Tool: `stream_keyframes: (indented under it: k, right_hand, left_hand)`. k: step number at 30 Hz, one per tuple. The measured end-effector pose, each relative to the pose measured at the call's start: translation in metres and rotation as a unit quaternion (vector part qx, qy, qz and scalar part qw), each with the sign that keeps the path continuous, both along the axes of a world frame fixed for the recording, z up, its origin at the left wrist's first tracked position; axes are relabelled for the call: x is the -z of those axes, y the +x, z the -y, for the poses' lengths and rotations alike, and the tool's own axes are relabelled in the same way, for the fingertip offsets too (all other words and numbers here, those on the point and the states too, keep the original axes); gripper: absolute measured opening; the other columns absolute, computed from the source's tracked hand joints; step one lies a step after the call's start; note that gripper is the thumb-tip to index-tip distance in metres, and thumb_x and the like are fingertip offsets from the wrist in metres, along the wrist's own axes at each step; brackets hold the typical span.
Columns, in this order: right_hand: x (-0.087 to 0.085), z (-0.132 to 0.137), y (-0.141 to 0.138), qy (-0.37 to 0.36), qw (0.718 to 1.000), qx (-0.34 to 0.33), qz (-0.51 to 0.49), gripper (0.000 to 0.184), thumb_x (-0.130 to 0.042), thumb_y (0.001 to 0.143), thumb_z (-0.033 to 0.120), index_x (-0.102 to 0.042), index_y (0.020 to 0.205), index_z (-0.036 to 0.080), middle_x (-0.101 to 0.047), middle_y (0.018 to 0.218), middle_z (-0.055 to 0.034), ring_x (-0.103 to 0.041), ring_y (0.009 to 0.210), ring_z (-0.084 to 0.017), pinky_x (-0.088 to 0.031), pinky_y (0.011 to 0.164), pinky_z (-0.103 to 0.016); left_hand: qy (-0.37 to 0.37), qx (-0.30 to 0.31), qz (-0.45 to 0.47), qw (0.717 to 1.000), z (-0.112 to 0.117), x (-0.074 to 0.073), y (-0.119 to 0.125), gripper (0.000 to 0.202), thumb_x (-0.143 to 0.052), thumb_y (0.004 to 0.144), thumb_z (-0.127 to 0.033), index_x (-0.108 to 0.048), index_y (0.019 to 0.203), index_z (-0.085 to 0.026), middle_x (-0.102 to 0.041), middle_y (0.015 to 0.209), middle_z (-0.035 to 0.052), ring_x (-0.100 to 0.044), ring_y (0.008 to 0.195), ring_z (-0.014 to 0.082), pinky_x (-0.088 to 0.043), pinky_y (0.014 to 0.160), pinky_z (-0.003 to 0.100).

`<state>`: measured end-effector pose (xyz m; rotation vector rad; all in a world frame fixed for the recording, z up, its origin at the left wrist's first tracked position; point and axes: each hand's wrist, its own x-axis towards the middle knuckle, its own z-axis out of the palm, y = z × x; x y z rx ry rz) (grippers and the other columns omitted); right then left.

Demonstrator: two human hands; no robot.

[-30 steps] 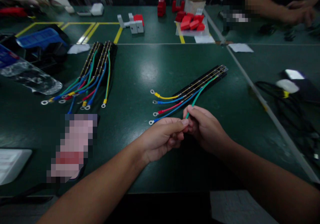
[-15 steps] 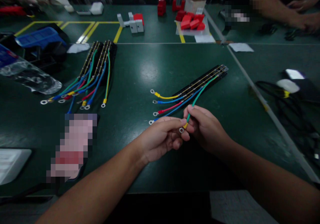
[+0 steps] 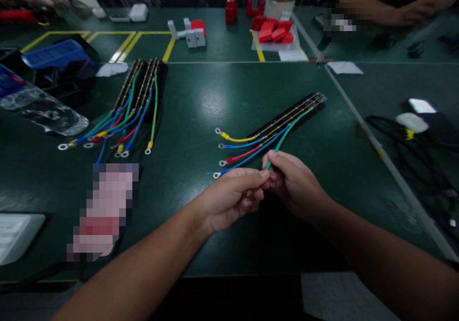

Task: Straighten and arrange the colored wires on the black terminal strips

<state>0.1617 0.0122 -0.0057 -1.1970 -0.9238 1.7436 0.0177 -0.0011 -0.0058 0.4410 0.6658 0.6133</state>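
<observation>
A black strip (image 3: 304,107) with coloured wires lies on the green table, slanting from upper right to lower left. Its yellow, blue and red wires (image 3: 240,157) end in ring terminals that lie free on the mat. The strip's green wire (image 3: 287,133) runs down into my hands. My right hand (image 3: 292,182) is closed around the wire's lower end. My left hand (image 3: 231,197) pinches the same end with thumb and forefinger, touching the right hand. The wire's terminal is hidden between the fingers.
A pile of similar wired strips (image 3: 138,99) lies at the left. Red blocks (image 3: 274,30) and grey brackets (image 3: 188,32) sit at the back, a blue tray (image 3: 55,53) and clear bag (image 3: 43,111) far left, black cables (image 3: 412,149) right. Another person's arm (image 3: 394,8) works at top right.
Half a second ago the green wire's ring terminal showed below my left thumb; now my fingers cover it again. Both hands stay in place. The other person's arm shifted.
</observation>
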Motion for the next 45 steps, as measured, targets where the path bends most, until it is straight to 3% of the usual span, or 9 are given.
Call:
stream_keyframes:
  k: [11, 26, 35, 45]
  right_hand:
    - [-0.0047, 0.0013, -0.0012, -0.017, 1.000, -0.001, -0.026, 0.027, -0.052, 0.084, 0.036, -0.051, 0.064, 0.017, -0.044, 0.046, 0.0056, -0.040, 0.040, -0.006, -0.029, 0.041, -0.019]
    - [0.0017, -0.0001, 0.0008, 0.008, 1.000, -0.002, 0.002, 0.030, -0.052, 0.084, 0.039, -0.052, 0.064, 0.017, -0.041, 0.049, 0.0050, -0.039, 0.045, -0.007, -0.031, 0.046, -0.020]
    - [-0.0025, 0.0004, -0.0006, -0.012, 1.000, 0.007, -0.014, 0.026, -0.055, 0.081, 0.038, -0.053, 0.066, 0.017, -0.042, 0.048, 0.0060, -0.040, 0.040, -0.006, -0.030, 0.041, -0.018]
    - [-0.0031, 0.0001, -0.0001, -0.021, 1.000, 0.006, 0.001, 0.025, -0.056, 0.080, 0.039, -0.053, 0.066, 0.018, -0.042, 0.047, 0.0059, -0.040, 0.040, -0.007, -0.032, 0.040, -0.019]
  left_hand:
    - [0.005, 0.025, 0.026, 0.999, -0.0030, 0.0009, -0.0043, 0.019, -0.055, 0.085, -0.024, -0.065, 0.082, -0.009, -0.060, 0.060, 0.0010, -0.051, 0.041, 0.0026, -0.036, 0.040, 0.011]
    - [-0.002, -0.001, 0.007, 1.000, 0.0007, -0.0010, -0.0001, 0.014, -0.061, 0.082, -0.021, -0.057, 0.072, -0.012, -0.047, 0.051, -0.0061, -0.035, 0.038, -0.0014, -0.025, 0.040, 0.010]
    - [0.017, 0.019, 0.002, 1.000, -0.0006, -0.0003, -0.0018, 0.016, -0.055, 0.085, -0.023, -0.063, 0.083, -0.010, -0.060, 0.062, 0.0012, -0.047, 0.041, 0.0014, -0.032, 0.040, 0.011]
    - [0.016, 0.016, -0.003, 1.000, 0.0001, 0.0017, -0.0002, 0.014, -0.057, 0.084, -0.023, -0.062, 0.081, -0.010, -0.059, 0.062, 0.0005, -0.046, 0.043, 0.0008, -0.033, 0.042, 0.010]
